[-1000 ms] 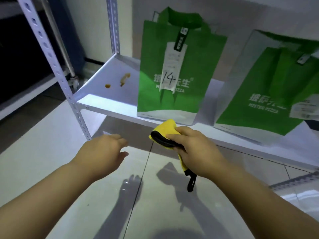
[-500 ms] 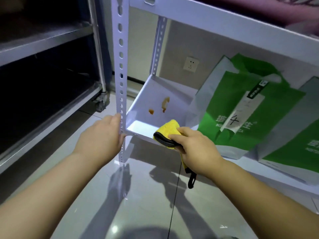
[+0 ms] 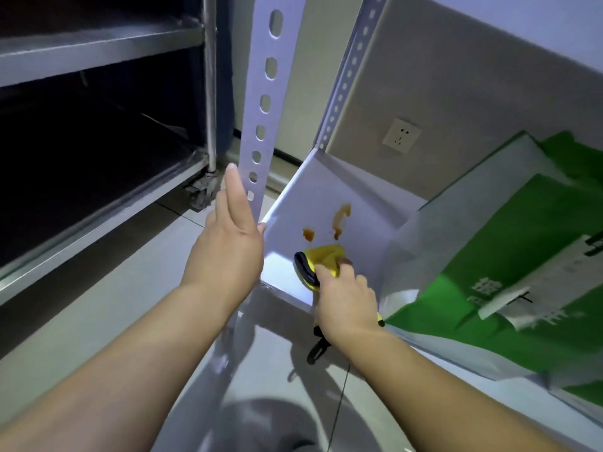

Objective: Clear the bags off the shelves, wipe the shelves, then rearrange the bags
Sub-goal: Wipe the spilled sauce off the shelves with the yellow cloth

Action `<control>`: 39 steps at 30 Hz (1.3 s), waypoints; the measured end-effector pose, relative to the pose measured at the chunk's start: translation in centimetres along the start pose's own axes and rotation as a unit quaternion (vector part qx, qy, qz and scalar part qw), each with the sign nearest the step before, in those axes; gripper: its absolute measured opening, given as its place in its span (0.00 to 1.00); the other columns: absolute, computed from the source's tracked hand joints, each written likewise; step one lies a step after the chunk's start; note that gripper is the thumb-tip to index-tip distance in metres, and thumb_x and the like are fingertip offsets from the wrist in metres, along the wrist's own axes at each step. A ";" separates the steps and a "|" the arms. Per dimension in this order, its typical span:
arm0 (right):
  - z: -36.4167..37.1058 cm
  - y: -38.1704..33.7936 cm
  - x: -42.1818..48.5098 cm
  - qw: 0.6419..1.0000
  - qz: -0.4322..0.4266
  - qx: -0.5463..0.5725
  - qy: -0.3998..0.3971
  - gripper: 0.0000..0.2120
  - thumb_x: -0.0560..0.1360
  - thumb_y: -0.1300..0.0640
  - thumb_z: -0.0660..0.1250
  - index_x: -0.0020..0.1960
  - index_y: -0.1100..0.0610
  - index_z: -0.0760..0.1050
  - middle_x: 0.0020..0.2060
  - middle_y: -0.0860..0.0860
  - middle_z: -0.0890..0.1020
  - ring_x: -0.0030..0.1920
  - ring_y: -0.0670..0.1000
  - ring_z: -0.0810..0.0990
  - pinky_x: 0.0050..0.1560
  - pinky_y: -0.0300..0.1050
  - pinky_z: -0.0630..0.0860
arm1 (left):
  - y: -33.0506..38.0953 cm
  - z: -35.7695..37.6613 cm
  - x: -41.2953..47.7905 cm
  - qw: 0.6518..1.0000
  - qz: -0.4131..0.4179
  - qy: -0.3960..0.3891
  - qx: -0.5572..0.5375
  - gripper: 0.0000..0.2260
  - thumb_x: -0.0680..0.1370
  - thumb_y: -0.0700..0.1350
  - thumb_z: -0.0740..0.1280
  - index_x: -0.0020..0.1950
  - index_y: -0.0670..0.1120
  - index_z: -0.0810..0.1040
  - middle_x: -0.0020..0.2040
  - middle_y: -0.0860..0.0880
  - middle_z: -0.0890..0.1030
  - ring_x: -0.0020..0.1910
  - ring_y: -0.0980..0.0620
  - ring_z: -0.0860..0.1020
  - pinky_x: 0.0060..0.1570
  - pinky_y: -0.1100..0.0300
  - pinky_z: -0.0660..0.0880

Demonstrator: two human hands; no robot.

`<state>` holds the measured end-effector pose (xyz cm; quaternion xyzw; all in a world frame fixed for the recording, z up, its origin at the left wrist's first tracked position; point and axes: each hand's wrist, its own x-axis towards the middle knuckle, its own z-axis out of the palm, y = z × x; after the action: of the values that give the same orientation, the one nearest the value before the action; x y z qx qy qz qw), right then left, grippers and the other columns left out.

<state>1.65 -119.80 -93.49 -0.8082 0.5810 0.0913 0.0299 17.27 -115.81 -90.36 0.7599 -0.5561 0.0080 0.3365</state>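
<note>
A white shelf [image 3: 355,203] carries two brown stains [image 3: 339,216] near its left end. My right hand [image 3: 346,298] is shut on a yellow cloth [image 3: 323,262] with a black edge, which rests on the shelf just in front of the stains. My left hand [image 3: 228,243] holds the perforated white upright post [image 3: 264,102] at the shelf's front left corner. A green and white bag [image 3: 509,265] with a paper slip leans on the shelf to the right of the cloth.
A dark metal rack [image 3: 98,47] on a castor [image 3: 204,187] stands to the left. A wall socket [image 3: 401,135] sits behind the shelf. Grey floor tiles [image 3: 107,314] lie below.
The view has swung closer to the shelf's left end. My right hand has carried the cloth onto the shelf up to the stains, and my left hand has slid up along the post.
</note>
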 end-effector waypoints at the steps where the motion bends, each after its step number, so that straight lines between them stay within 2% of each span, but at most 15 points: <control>1: 0.4 -0.2 0.5 1.000 0.007 -0.001 0.004 0.23 0.73 0.63 0.62 0.66 0.52 0.63 0.61 0.57 0.68 0.56 0.61 0.70 0.46 0.50 0.65 | -0.3 0.3 0.0 1.000 0.010 0.012 0.004 0.35 0.77 0.41 0.65 0.74 0.33 0.47 0.67 0.33 0.67 0.56 0.34 0.75 0.43 0.50 0.75; 4: 1.0 -0.1 3.1 0.998 0.049 0.015 0.025 0.26 0.71 0.62 0.64 0.67 0.51 0.63 0.62 0.58 0.66 0.54 0.61 0.71 0.43 0.48 0.65 | -0.9 0.8 0.1 0.999 0.034 0.026 0.004 0.33 0.75 0.41 0.65 0.72 0.37 0.47 0.63 0.31 0.70 0.52 0.34 0.76 0.40 0.50 0.77; 6: 1.1 0.0 5.8 0.990 0.124 0.065 0.018 0.29 0.71 0.59 0.67 0.69 0.49 0.61 0.64 0.57 0.62 0.56 0.60 0.69 0.48 0.50 0.68 | -1.1 0.8 0.1 0.999 0.045 0.024 0.001 0.33 0.75 0.42 0.64 0.72 0.39 0.47 0.62 0.32 0.70 0.51 0.35 0.76 0.40 0.51 0.76; 9: 0.8 0.5 9.9 0.944 0.240 0.222 0.046 0.20 0.76 0.54 0.61 0.66 0.52 0.63 0.65 0.57 0.65 0.60 0.60 0.67 0.58 0.53 0.67 | -1.5 0.6 0.2 0.998 0.058 0.014 -0.004 0.34 0.76 0.42 0.64 0.73 0.41 0.45 0.64 0.33 0.68 0.53 0.35 0.75 0.44 0.50 0.76; 12: 0.3 0.9 12.3 0.949 0.230 0.195 0.090 0.16 0.77 0.57 0.58 0.65 0.56 0.67 0.66 0.59 0.64 0.62 0.63 0.66 0.61 0.58 0.67 | -1.7 0.4 0.2 0.998 0.063 0.009 -0.013 0.34 0.76 0.45 0.62 0.74 0.43 0.42 0.64 0.36 0.66 0.53 0.37 0.74 0.43 0.51 0.75; 15: -0.7 1.1 14.9 0.943 0.256 0.196 0.083 0.18 0.77 0.56 0.60 0.66 0.57 0.68 0.67 0.58 0.64 0.64 0.63 0.65 0.64 0.60 0.65 | -1.9 0.4 0.2 0.997 0.067 0.010 -0.025 0.33 0.76 0.46 0.60 0.74 0.46 0.42 0.64 0.38 0.67 0.54 0.39 0.74 0.43 0.54 0.74; 17: -1.3 1.1 16.3 0.931 0.286 0.210 0.079 0.20 0.77 0.53 0.57 0.69 0.53 0.65 0.67 0.57 0.65 0.64 0.60 0.66 0.64 0.58 0.64 | -2.1 0.6 0.3 0.997 0.074 0.017 -0.022 0.33 0.76 0.46 0.60 0.74 0.43 0.43 0.63 0.39 0.66 0.54 0.43 0.71 0.43 0.57 0.72; 21: -1.3 1.3 17.3 0.975 0.174 0.131 0.049 0.23 0.76 0.60 0.58 0.69 0.47 0.64 0.71 0.51 0.60 0.63 0.60 0.66 0.56 0.51 0.64 | -2.3 0.8 0.2 0.997 0.068 0.025 0.000 0.33 0.76 0.47 0.60 0.74 0.36 0.46 0.57 0.45 0.62 0.48 0.49 0.69 0.40 0.62 0.67; 24: -1.2 1.4 16.4 0.980 0.134 0.133 0.057 0.25 0.75 0.62 0.54 0.69 0.44 0.64 0.70 0.49 0.63 0.63 0.60 0.66 0.58 0.52 0.63 | -2.3 0.8 0.1 0.997 0.070 0.035 0.012 0.32 0.76 0.45 0.61 0.72 0.33 0.50 0.54 0.39 0.70 0.42 0.46 0.72 0.39 0.65 0.64; 26: -0.6 1.0 15.0 0.988 0.082 0.114 0.064 0.25 0.75 0.63 0.55 0.69 0.45 0.65 0.72 0.49 0.62 0.64 0.61 0.66 0.61 0.52 0.63 | -2.2 0.8 0.1 0.997 0.066 0.041 0.008 0.32 0.75 0.44 0.62 0.72 0.32 0.51 0.52 0.38 0.72 0.40 0.45 0.72 0.37 0.64 0.64; 30: 0.2 -0.8 10.1 0.992 -0.029 0.099 0.071 0.24 0.74 0.60 0.58 0.68 0.43 0.67 0.73 0.47 0.61 0.62 0.61 0.68 0.60 0.51 0.66 | -1.9 1.1 0.0 0.997 0.058 0.055 0.018 0.33 0.74 0.44 0.64 0.72 0.33 0.52 0.50 0.38 0.73 0.39 0.43 0.73 0.33 0.59 0.69; 34: 2.0 -1.5 5.5 0.973 -0.186 0.097 0.100 0.20 0.75 0.57 0.60 0.64 0.42 0.71 0.68 0.46 0.69 0.52 0.61 0.74 0.48 0.52 0.75 | -1.9 1.3 0.1 0.995 0.055 0.073 0.025 0.33 0.73 0.43 0.65 0.71 0.33 0.53 0.49 0.38 0.73 0.37 0.42 0.73 0.31 0.57 0.69; 36: 2.3 -0.9 6.1 0.971 -0.195 0.102 0.095 0.25 0.74 0.58 0.61 0.67 0.38 0.66 0.71 0.45 0.66 0.54 0.61 0.74 0.50 0.52 0.75 | -2.0 1.5 0.0 0.995 0.060 0.075 0.023 0.33 0.74 0.43 0.65 0.71 0.33 0.53 0.49 0.38 0.73 0.37 0.42 0.74 0.32 0.58 0.69; 37: 2.2 -0.5 7.2 0.977 -0.169 0.093 0.091 0.29 0.73 0.59 0.61 0.68 0.36 0.62 0.73 0.44 0.64 0.57 0.61 0.73 0.54 0.51 0.74 | -2.1 1.5 0.0 0.995 0.065 0.075 0.024 0.32 0.74 0.43 0.64 0.71 0.33 0.53 0.49 0.38 0.73 0.38 0.42 0.74 0.32 0.58 0.70; 39: 1.4 0.4 10.0 0.994 -0.052 0.071 0.070 0.31 0.72 0.61 0.59 0.70 0.36 0.60 0.75 0.46 0.59 0.64 0.61 0.69 0.61 0.50 0.69 | -2.1 1.4 0.0 0.995 0.070 0.072 0.024 0.32 0.74 0.44 0.64 0.71 0.33 0.52 0.50 0.37 0.73 0.39 0.42 0.74 0.34 0.57 0.73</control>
<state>4.23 -129.02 -96.66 -0.8376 0.5439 -0.0084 0.0511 18.55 -116.24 -92.47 0.7244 -0.5819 0.0991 0.3562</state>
